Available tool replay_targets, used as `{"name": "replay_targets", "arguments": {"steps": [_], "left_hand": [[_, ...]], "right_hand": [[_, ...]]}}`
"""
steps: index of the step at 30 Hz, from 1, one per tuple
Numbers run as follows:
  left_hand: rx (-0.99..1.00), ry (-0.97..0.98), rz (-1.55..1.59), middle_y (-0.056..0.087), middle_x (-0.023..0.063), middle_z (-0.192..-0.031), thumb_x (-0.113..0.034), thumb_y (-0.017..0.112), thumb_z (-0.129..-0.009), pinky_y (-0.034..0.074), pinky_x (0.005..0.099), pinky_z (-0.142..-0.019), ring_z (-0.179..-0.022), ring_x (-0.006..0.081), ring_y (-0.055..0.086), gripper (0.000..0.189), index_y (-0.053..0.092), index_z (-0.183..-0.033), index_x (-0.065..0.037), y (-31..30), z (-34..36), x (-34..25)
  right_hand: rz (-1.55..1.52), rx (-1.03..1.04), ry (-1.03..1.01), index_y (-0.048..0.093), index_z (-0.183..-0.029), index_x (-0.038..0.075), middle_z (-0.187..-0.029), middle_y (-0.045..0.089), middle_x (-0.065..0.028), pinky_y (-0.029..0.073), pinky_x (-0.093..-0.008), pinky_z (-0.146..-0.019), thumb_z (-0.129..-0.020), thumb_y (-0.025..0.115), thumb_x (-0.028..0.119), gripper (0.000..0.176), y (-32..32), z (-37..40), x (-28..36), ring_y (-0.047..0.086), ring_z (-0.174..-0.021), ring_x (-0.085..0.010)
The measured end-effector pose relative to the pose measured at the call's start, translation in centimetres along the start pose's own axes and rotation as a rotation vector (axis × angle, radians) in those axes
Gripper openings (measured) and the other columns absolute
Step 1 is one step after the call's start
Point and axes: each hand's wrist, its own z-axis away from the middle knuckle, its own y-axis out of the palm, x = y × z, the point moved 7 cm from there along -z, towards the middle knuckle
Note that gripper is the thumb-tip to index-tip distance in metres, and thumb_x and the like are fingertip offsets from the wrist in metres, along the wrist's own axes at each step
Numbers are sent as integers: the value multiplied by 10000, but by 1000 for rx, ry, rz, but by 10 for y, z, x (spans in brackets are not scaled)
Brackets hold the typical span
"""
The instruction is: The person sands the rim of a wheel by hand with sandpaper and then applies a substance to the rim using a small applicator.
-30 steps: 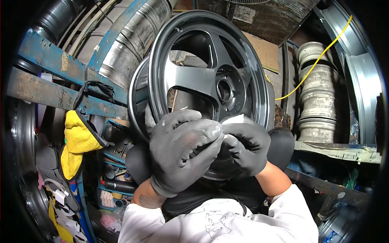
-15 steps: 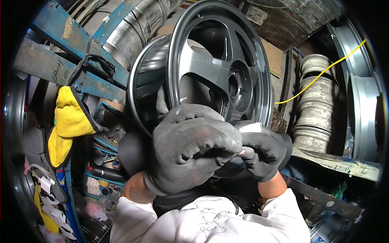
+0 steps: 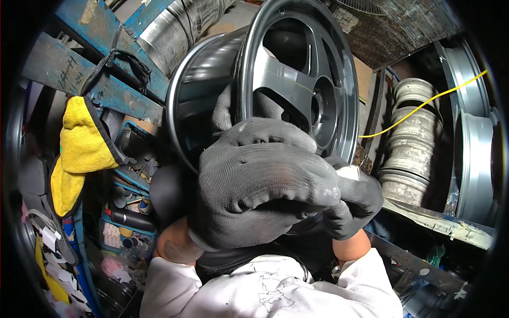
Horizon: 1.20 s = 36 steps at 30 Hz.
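Note:
My left hand (image 3: 260,183), in a dark grey knit glove, is closed, its thumb and forefinger brought together beside my right hand. My right hand (image 3: 354,204), gloved alike, is curled with its fingertips meeting those of the left. What they pinch is hidden, so I cannot tell what it is. A small white piece (image 3: 348,172) shows along the top of the right hand. Right behind both hands stands a dark grey alloy wheel (image 3: 283,82), tilted on its side with its spoked face to the right. Pale dust marks the left glove's fingertips.
A yellow cloth (image 3: 87,138) hangs from the blue metal frame (image 3: 74,69) at left. Below it are blue trays (image 3: 130,220) of supplies and a black bottle (image 3: 132,218). Stacked metal cylinders (image 3: 411,138), a yellow cord (image 3: 424,103) and silver rims (image 3: 474,153) are at right.
Both hands have shifted slightly right, still together. The pinkish speck at the fingertips no longer shows. The view has moved a little, and the wheel appears slightly farther right.

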Motion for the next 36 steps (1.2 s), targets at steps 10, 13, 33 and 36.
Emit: {"name": "replay_targets", "arguments": {"steps": [10,13,33,36], "left_hand": [[161,69,52,740,139,-1043,-197,845,-732,537,377,-877,-958,272,697,297,783,-982,-48,-7,-5,15],[76,197,-79,613,211,-1300,-215,781,-813,469,401,-1013,-1160,294,615,423,698,-1174,-11,-19,-19,30],[-21,-91,-27,653,135,-1237,-592,410,-1048,564,313,-830,-1027,174,649,600,656,-1140,-53,-43,-29,94],[-93,-224,39,676,104,-1155,-425,503,-1005,552,303,-842,-961,164,664,444,669,-1142,-38,-46,-17,97]], "right_hand": [[73,-66,34,762,-958,-18,-834,701,-85,521,-333,-713,-766,794,-8,195,-4,11,-13,657,-744,-221],[319,131,146,762,-956,27,-764,647,-42,491,-316,-658,-746,804,-2,216,3,7,-13,613,-667,-189],[916,735,135,581,-791,95,-718,561,-53,492,-383,-602,-777,750,151,179,32,11,-33,616,-638,-240],[903,765,151,582,-793,95,-728,564,-54,496,-381,-622,-778,748,155,178,33,11,-36,621,-655,-238]]}}
